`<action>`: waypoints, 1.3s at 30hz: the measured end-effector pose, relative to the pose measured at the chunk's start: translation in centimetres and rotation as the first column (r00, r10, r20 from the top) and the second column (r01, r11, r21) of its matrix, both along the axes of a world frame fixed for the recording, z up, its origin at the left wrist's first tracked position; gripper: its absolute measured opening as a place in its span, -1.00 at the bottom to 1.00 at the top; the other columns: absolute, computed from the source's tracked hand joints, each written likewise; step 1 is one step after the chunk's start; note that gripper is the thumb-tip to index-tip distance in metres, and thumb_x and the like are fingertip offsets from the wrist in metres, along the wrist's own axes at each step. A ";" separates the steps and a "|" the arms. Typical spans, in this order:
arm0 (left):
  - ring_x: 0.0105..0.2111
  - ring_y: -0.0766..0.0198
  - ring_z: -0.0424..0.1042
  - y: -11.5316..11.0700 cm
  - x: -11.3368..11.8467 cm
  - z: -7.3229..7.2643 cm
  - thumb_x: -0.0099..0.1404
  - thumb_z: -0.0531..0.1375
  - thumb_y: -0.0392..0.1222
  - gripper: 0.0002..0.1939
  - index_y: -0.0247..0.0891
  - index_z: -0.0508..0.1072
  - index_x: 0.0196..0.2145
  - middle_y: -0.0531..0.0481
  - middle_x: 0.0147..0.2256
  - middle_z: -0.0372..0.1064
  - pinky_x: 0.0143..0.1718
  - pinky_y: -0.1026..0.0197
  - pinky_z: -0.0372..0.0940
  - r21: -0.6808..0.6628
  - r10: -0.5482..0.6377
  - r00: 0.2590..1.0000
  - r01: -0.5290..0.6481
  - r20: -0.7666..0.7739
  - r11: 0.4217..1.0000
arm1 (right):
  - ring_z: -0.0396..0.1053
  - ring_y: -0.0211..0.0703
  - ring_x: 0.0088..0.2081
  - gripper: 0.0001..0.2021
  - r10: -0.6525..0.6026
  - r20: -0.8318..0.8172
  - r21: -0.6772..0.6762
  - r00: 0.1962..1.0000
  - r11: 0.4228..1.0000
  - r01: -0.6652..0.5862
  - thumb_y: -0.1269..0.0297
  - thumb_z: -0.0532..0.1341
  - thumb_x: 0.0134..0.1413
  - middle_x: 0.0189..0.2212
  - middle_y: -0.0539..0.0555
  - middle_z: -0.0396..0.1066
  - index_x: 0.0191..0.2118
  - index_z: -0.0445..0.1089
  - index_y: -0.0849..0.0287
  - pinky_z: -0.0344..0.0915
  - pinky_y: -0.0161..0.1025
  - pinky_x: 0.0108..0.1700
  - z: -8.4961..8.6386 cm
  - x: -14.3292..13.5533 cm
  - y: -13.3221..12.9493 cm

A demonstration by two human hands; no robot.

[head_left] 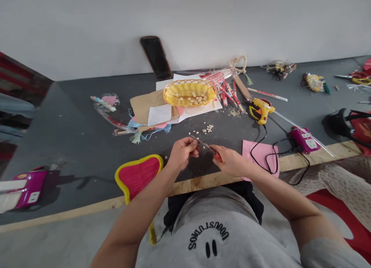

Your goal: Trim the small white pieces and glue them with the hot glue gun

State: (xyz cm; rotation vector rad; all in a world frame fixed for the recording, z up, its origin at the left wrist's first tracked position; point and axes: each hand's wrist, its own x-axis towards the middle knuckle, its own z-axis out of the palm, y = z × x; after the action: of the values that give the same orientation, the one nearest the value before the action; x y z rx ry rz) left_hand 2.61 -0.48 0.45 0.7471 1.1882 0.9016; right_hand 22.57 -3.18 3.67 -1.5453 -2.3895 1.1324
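Observation:
My right hand [232,159] is closed around the red handle of what look like scissors [208,147], their metal part pointing left toward my other hand. The fingers of my left hand [184,152] are pinched together near the metal tip; whatever they hold is too small to make out. Just beyond both hands lies a loose cluster of small whitish pieces [208,128] on the grey table [116,156]. Further back, a yellow woven basket [189,104] holds several similar small pieces. It stands on sheets of white and brown paper [145,107].
A yellow glue gun [262,110] lies right, its cord crossing pink paper [249,152]. Red-patterned sticks [232,96] lie behind it. A phone [156,57] leans on the wall. A pink, yellow-edged fan shape [139,173] is by my left forearm; a purple box [31,188] stands far left.

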 end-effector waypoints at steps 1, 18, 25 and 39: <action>-0.69 0.46 0.27 0.1 -0.1 0.1 -0.10 0.46 0.04 -0.58 -0.31 0.40 -0.54 0.06 -0.60 0.41 -0.62 0.35 0.27 -0.003 -0.005 1.000 0.005 0.008 1.000 | 0.42 0.01 0.10 -0.54 -0.006 -0.038 -0.010 0.999 1.000 0.006 0.40 0.09 0.25 0.08 0.27 0.44 0.26 0.20 0.29 0.29 -0.08 0.12 0.0 0.1 0.1; -0.65 0.42 0.33 0.1 -0.4 0.2 -0.07 0.44 0.13 -0.55 -0.30 0.43 -0.49 0.04 -0.53 0.45 -0.57 0.33 0.28 0.063 -0.056 0.996 0.060 -0.065 0.996 | 0.38 0.04 0.16 -0.46 0.015 0.027 0.103 1.000 0.995 -0.018 0.42 0.07 0.24 0.19 0.34 0.36 0.32 0.13 0.39 0.22 0.00 0.23 -0.1 0.2 -0.3; -0.68 0.46 0.27 0.2 -0.3 0.4 -0.16 0.50 0.11 -0.51 -0.31 0.42 -0.50 0.07 -0.58 0.43 -0.59 0.36 0.23 0.018 -0.040 0.998 0.039 0.052 0.999 | 0.47 -0.15 -0.13 -0.56 -0.115 -0.308 -0.275 0.944 0.961 0.027 0.35 0.14 0.17 -0.08 0.11 0.51 0.17 0.32 0.23 0.36 -0.19 -0.05 0.6 1.1 0.7; -0.58 0.39 0.38 1.0 -2.1 0.1 -0.08 0.42 0.26 -0.43 -0.31 0.51 -0.34 0.01 -0.46 0.49 -0.51 0.29 0.35 0.084 -0.072 0.971 0.094 -0.228 0.992 | 0.44 -0.16 -0.21 -0.56 -0.579 -0.587 -0.517 0.566 0.806 0.288 0.15 0.32 0.03 -0.02 0.16 0.43 0.04 0.35 0.13 0.44 -0.25 -0.32 -1.9 3.5 0.7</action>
State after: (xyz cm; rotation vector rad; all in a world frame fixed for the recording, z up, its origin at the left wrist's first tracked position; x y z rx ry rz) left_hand 0.51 0.47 0.57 0.9887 1.3086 0.8232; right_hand 26.12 -2.46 1.78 -1.2861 -1.2094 1.6974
